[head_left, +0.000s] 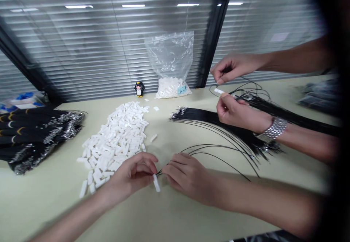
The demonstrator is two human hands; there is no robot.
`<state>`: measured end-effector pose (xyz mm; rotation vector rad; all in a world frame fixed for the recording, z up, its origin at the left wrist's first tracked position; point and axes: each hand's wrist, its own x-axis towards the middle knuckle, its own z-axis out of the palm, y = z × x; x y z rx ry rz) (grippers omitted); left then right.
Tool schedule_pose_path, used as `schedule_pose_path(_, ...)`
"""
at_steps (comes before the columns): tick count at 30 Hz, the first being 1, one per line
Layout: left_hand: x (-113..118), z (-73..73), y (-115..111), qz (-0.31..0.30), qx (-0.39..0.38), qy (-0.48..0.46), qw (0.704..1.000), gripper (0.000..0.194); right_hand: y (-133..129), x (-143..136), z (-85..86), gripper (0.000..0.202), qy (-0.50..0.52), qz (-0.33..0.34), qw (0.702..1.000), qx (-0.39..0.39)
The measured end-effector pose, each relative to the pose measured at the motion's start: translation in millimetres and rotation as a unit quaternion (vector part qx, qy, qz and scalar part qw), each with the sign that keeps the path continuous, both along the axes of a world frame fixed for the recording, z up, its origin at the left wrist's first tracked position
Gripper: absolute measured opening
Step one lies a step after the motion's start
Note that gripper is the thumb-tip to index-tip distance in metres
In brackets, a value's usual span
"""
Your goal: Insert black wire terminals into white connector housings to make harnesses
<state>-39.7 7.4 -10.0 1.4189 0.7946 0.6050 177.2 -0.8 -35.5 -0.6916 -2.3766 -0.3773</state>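
Observation:
Between thumb and fingers, my left hand (135, 172) pinches a small white plastic connector housing (156, 183), its lower end sticking out below. My right hand (190, 178) is closed on a few thin black wires (216, 145), whose tips reach toward the housing. Whether the tips are inside it, I cannot tell. The wires curve away to the right behind my hand. Left of my hands spreads a large pile of similar white housings (120, 136). Behind my right hand lies a bundle of black wires (202, 114) with shiny metal terminals at its left end.
At the right, a co-worker's two hands (237, 110) hold another white housing and black wire. A clear bag of white parts (173, 87) and a penguin figurine (139, 89) stand by the blinds. Bundled black cables (35, 136) lie at the left edge.

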Motion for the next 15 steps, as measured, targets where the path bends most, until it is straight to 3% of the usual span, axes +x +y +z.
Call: schedule_pose_path(15,-1.8,-5.8,-0.4,-0.012,-0.003,-0.016,1.000,0.031,-0.3,0.9,-2.2,0.007,0.011,0.012,1.000,0.007)
